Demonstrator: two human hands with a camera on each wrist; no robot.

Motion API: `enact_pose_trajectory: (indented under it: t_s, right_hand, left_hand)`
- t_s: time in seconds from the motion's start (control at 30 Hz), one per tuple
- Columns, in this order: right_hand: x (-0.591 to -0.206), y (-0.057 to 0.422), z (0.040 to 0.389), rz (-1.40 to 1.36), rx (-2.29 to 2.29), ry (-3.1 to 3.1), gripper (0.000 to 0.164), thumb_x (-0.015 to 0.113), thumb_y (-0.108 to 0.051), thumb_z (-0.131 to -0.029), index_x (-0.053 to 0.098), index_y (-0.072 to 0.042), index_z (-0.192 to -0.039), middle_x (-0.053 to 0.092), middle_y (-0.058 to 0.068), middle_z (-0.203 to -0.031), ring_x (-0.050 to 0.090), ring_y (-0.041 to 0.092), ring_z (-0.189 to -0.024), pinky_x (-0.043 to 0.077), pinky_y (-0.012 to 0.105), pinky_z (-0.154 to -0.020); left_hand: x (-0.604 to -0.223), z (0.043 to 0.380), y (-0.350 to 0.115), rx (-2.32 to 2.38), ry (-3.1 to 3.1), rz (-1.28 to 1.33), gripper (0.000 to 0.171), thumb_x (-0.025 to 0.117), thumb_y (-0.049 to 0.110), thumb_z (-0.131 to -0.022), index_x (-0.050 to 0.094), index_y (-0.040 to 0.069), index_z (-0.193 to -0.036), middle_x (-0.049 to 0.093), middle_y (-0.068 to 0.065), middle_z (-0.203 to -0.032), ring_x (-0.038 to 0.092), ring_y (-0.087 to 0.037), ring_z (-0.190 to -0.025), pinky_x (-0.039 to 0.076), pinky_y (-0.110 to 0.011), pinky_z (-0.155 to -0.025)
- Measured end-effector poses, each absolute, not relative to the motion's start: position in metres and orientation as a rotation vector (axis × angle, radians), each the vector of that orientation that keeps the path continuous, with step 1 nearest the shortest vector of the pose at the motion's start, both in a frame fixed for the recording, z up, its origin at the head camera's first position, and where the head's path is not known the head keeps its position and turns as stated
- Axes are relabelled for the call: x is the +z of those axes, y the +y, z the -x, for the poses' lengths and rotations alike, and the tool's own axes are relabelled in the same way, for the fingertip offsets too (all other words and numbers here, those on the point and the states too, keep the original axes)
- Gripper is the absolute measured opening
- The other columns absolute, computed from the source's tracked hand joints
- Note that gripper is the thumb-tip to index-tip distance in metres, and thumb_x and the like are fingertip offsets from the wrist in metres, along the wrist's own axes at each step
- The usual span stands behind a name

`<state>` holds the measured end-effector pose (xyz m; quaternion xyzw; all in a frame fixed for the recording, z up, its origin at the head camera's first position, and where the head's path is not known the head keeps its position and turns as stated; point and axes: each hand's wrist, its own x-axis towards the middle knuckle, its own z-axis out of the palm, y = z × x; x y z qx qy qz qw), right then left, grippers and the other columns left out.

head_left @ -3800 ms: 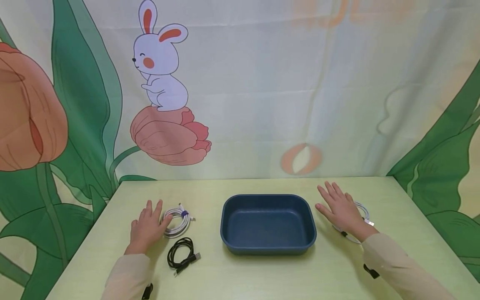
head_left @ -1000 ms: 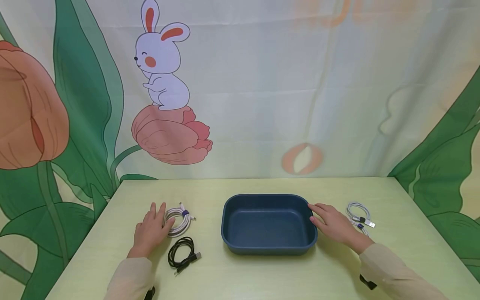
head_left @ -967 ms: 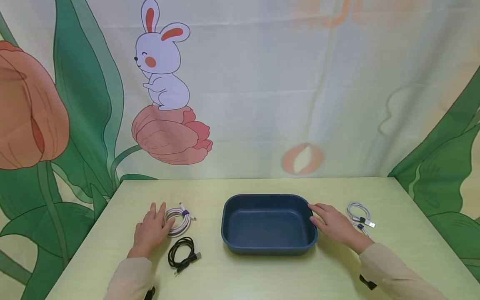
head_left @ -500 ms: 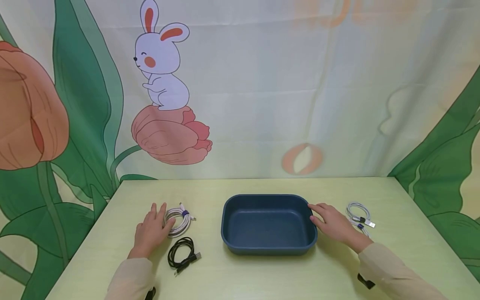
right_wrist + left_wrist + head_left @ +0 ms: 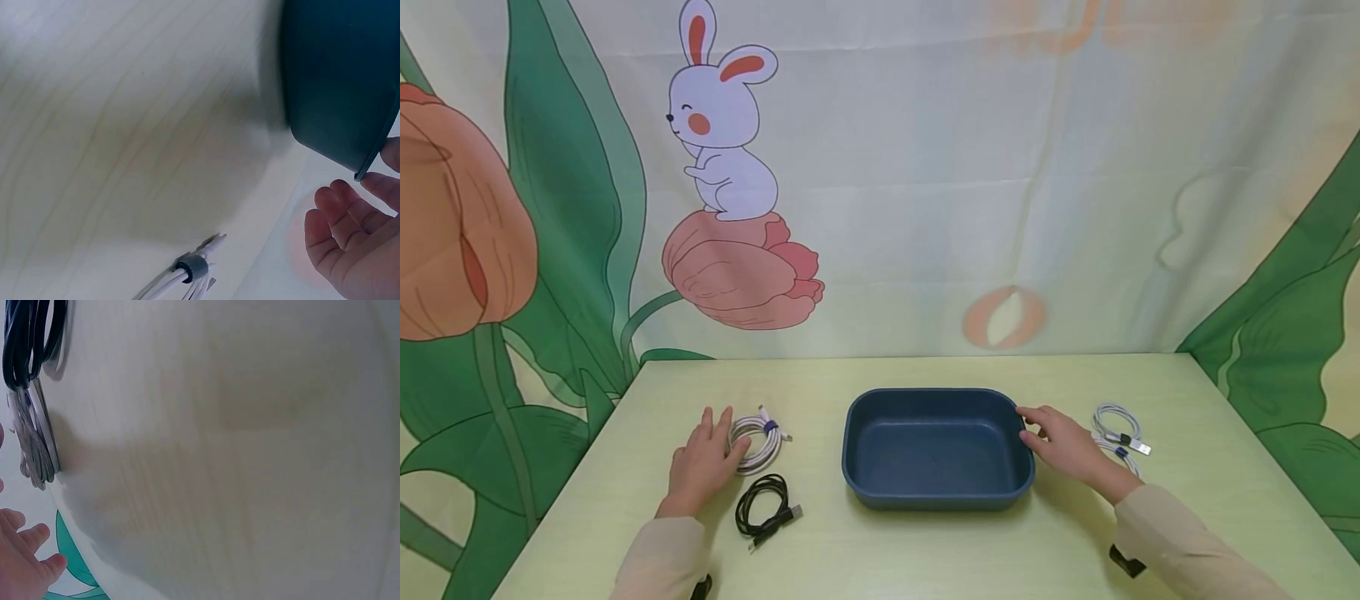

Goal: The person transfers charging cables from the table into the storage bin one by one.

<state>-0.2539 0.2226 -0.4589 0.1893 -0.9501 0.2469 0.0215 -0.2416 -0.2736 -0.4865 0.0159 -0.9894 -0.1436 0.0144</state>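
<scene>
A dark blue rectangular bin [image 5: 937, 502] stands mid-table with a bare inside. Thumb and index fingertip of my right hand [image 5: 1067, 442] touch its right rim, spaced apart along it. The other fingers bend loosely below the rim in the right wrist view. On the left, my left hand [image 5: 702, 463] spreads its fingers beside a coiled white cable [image 5: 767, 451] with a purple tie, the thumb overlapping the coil in the head view. Nearer me lies a coiled black USB cable [image 5: 747, 527]. The left wrist view shows the fingers [image 5: 34, 537] holding nothing.
Behind the right hand lie a coiled white USB cable [image 5: 1116, 408] with a black tie and another white cable [image 5: 1122, 454] with a purple tie, partly hidden by that hand. The pale table [image 5: 910, 558] ends at a printed curtain [image 5: 910, 208] behind.
Since the earliest frame, my right hand has come down and left from over the white cables to the bin's rim. Lately its lower fingers have bent a little more. The left hand barely moved.
</scene>
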Motion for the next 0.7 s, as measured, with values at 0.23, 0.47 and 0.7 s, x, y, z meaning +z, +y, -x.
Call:
enact_pose_trajectory:
  t_s: [0.23, 0.47, 0.7]
  right_hand:
    - [-0.4571, 0.2198, 0.2561, -0.527, 0.909, -2.951, 0.039, 0.053, -0.013, -0.086, 0.049, 0.002, -0.121, 0.058, 0.017, -0.102, 0.049, 0.013, -0.069, 0.04, 0.025, -0.057]
    - [-0.4542, 0.2181, 0.2545, -0.486, 1.01, -2.968, 0.04, 0.053, -0.011, -0.086, 0.047, 0.003, -0.123, 0.058, 0.018, -0.1, 0.049, 0.015, -0.069, 0.04, 0.026, -0.055]
    - [-0.4508, 0.2165, 0.2538, -0.41, 1.136, -2.99, 0.04, 0.053, -0.01, -0.086, 0.046, 0.001, -0.124, 0.058, 0.017, -0.097, 0.052, 0.015, -0.069, 0.042, 0.026, -0.055]
  left_hand:
    - [-0.4865, 0.2396, -0.2729, -0.449, -3.086, -0.041, 0.066, 0.039, 0.041, -0.091, 0.017, 0.003, -0.14, 0.01, -0.03, -0.142, 0.02, -0.046, -0.126, 0.024, -0.065, -0.09]
    - [-0.4869, 0.2385, -0.2732, -0.456, -3.09, -0.046, 0.065, 0.04, 0.039, -0.09, 0.017, 0.003, -0.14, 0.01, -0.03, -0.141, 0.021, -0.047, -0.125, 0.025, -0.065, -0.09]
    - [-0.4873, 0.239, -0.274, -0.465, -3.099, -0.052, 0.065, 0.041, 0.038, -0.09, 0.017, 0.003, -0.14, 0.01, -0.03, -0.141, 0.023, -0.049, -0.123, 0.026, -0.064, -0.089]
